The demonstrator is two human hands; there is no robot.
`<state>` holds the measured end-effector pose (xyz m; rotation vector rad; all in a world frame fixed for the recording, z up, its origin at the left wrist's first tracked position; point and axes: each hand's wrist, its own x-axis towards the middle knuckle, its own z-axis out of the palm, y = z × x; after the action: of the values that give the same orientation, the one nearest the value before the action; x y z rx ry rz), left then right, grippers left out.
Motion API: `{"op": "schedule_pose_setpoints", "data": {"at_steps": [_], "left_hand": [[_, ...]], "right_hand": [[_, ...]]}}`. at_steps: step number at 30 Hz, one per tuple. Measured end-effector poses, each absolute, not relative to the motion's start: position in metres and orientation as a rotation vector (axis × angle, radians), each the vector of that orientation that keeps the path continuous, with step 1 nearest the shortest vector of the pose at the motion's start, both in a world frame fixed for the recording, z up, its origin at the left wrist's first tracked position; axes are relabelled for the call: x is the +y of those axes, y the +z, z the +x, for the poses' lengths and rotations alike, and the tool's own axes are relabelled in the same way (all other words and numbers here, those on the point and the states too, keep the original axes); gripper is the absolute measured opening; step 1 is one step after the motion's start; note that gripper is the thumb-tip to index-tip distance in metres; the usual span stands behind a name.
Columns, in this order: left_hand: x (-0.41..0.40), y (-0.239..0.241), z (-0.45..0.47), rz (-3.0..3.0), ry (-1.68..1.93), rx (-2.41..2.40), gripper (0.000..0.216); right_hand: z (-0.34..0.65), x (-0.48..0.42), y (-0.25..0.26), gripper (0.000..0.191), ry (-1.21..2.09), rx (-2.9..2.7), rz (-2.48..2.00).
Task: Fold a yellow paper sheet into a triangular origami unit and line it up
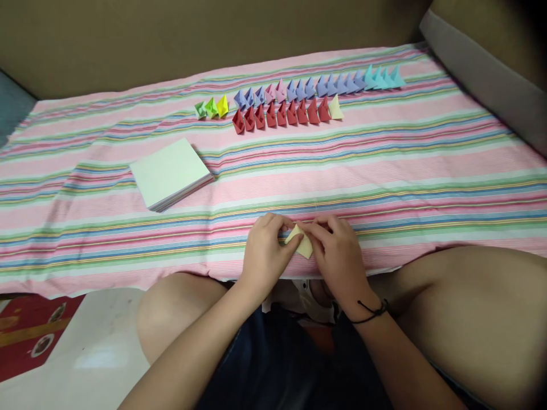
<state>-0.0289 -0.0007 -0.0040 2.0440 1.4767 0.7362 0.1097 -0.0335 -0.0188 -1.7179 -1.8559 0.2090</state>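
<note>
Between my two hands is a small folded piece of pale yellow paper [305,247], just above the near edge of the striped cloth. My left hand [268,245] pinches its left side, with the thumb lying across the front. At the paper's upper right, the fingers and thumb of my right hand [337,250] close on its edge. The fingertips meet near the top corner and partly cover the folds. Farther back stand rows of folded paper boats: red [281,115], purple [339,85], light blue [378,78], a cream one [335,108], a yellow one [223,106] and green ones [211,108].
A stack of square paper [171,173], pale sheet on top, lies left of my hands. The striped cloth [427,171] covers the surface, backed by a brown upholstered panel [213,34]. A red box [34,330] is on the floor at lower left.
</note>
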Motion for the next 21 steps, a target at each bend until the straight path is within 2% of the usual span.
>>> {"op": "schedule_pose_setpoints", "data": {"at_steps": [6,15,21], "left_hand": [[0.003,-0.003,-0.033,1.982,0.692,1.453,0.012],[0.014,0.002,-0.047,1.879,0.58,1.348,0.026],[0.011,0.005,-0.046,1.873,0.61,1.332,0.015]], "right_hand": [[0.111,-0.033,-0.019,0.022,0.225,-1.855,-1.715],[0.113,-0.03,-0.019,0.022,0.281,-1.833,-1.703],[0.115,-0.03,-0.02,0.022,0.305,-1.841,-1.672]]}}
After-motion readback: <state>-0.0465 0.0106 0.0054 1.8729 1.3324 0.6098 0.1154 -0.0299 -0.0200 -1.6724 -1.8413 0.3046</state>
